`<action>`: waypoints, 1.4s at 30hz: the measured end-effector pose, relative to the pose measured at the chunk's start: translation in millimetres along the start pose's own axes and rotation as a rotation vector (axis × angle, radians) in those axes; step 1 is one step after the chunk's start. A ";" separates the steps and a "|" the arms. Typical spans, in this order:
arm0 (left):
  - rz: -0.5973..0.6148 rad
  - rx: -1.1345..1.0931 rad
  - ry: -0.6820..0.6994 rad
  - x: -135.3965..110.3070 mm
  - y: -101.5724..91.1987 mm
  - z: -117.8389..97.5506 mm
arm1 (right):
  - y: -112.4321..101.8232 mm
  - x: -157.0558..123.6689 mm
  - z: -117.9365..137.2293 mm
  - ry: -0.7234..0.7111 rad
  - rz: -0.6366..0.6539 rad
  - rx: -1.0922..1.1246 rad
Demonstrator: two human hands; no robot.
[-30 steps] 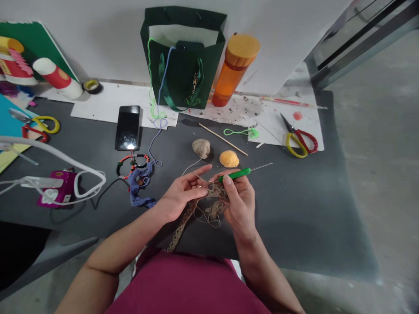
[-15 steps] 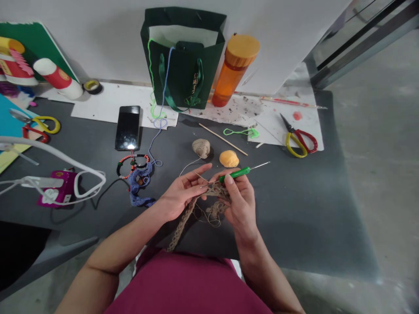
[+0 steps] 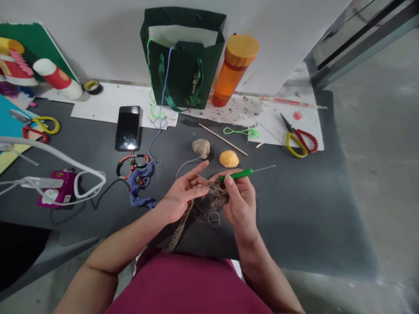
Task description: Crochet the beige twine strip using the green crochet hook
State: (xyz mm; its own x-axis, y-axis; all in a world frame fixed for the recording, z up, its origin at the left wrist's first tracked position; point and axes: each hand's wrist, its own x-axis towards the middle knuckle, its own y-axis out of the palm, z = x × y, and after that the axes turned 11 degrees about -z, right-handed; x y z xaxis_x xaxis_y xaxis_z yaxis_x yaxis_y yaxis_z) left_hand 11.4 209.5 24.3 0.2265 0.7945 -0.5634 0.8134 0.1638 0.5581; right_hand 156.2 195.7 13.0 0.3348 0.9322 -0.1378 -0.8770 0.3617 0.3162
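My right hand (image 3: 240, 203) pinches a green-handled crochet hook (image 3: 240, 175) that lies nearly level, its metal shaft sticking out to the right. My left hand (image 3: 183, 194) holds a tan crocheted strip (image 3: 180, 226) that hangs down toward my lap, with the forefinger raised and a thin tan strand running over it. Both hands meet over a bunched tan piece of crochet (image 3: 218, 194). The strand leads up to a small tan yarn ball (image 3: 201, 147) on the dark table (image 3: 294, 196). An orange yarn ball (image 3: 228, 158) lies beside it.
A green paper bag (image 3: 183, 56) and an orange bottle (image 3: 234, 69) stand at the back. A phone (image 3: 127, 127), bead rings (image 3: 132, 165), blue crochet (image 3: 140, 187), a wooden stick (image 3: 222, 138), red-yellow scissors (image 3: 299, 138), and a purple device (image 3: 57, 187) with white cable surround the hands.
The hook has tipped a little flatter and shifted slightly right. The bunched crochet has drawn in closer under my right hand. My left forefinger stays raised.
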 end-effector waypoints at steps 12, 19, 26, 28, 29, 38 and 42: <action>-0.038 -0.011 0.052 -4.0 3.6 -8.5 | -7.1 2.7 -1.1 -0.114 0.036 -0.102; -0.035 0.012 0.093 -2.5 0.6 -8.3 | -8.8 -3.0 7.0 -0.342 0.064 -0.301; -0.139 0.064 0.165 1.8 -2.5 -4.9 | -11.7 2.3 4.9 -0.821 0.247 -0.437; -0.198 0.124 0.265 -0.2 -1.6 -5.0 | -12.4 2.6 4.6 -0.885 0.263 -0.512; -0.226 0.164 0.322 -1.7 -0.7 -5.2 | -12.6 2.3 4.6 -0.902 0.263 -0.544; -0.280 0.250 0.417 -9.0 3.3 -6.1 | -10.3 -1.1 5.0 -0.991 0.202 -0.621; -0.092 0.000 0.112 -5.5 1.8 -8.1 | -9.5 -1.4 6.8 -0.981 0.215 -0.617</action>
State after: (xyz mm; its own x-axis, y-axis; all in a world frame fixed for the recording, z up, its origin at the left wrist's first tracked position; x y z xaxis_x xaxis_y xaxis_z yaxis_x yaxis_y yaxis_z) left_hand 7.2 210.2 33.3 0.0898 0.8366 -0.5405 0.8278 0.2390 0.5076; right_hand 166.4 191.0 16.6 0.0456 0.6829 0.7291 -0.8757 0.3786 -0.2998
